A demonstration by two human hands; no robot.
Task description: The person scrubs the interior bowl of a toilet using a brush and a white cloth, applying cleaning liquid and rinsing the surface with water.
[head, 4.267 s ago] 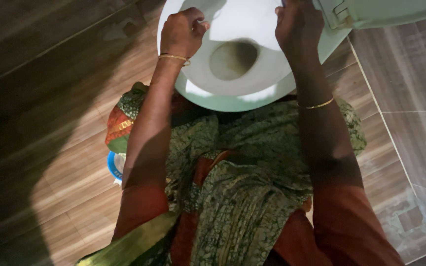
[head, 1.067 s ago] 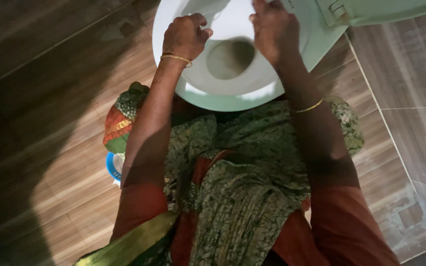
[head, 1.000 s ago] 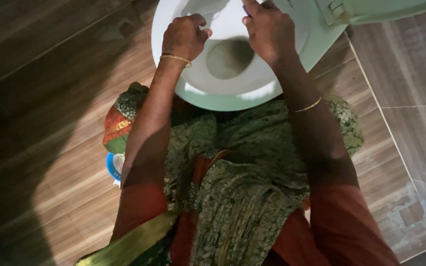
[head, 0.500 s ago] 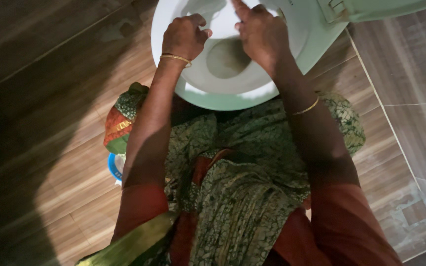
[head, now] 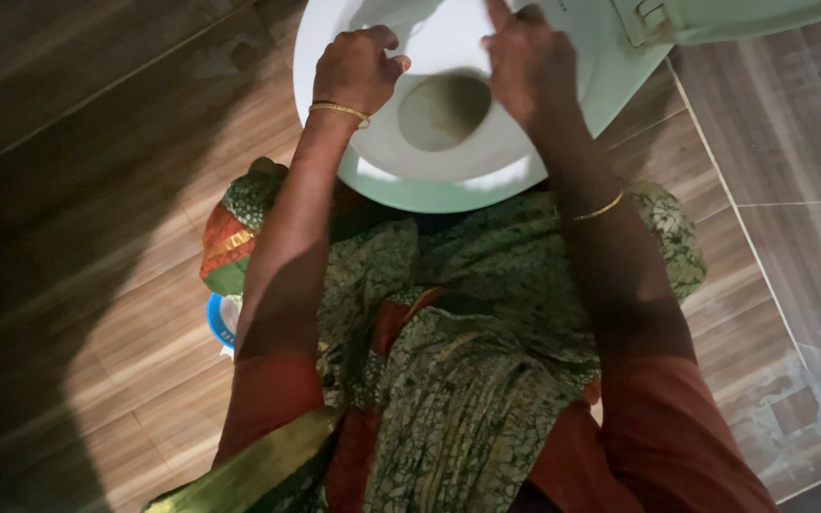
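right hand point(head: 527, 59) has swung back toward the far right side of the toilet bowl point(head: 448, 180) since half a second ago, when it sat over the middle; left hand point(head: 356, 68) hasn't shifted. left hand is curled shut over the bowl's left rim, gripping it as a brace, gold bangle point(head: 337, 111) at the wrist. right hand is pressed against the inner wall of the bowl, fingers mostly folded, one finger stretched out toward the top edge; cannot tell if it holds a cloth or scrubber, nothing shows under it. drain hole point(head: 444, 109) lies between the two hands, bowl sits at the top edge of view on the wood-look floor point(head: 125, 313), hinge piece point(head: 646, 19) at its far right corner. judgement: scrubbing goes best with the brace hand kept firm on the rim, strokes overlapping round the wall, weight low. blue tub point(head: 219, 321) peeks out by the left knee
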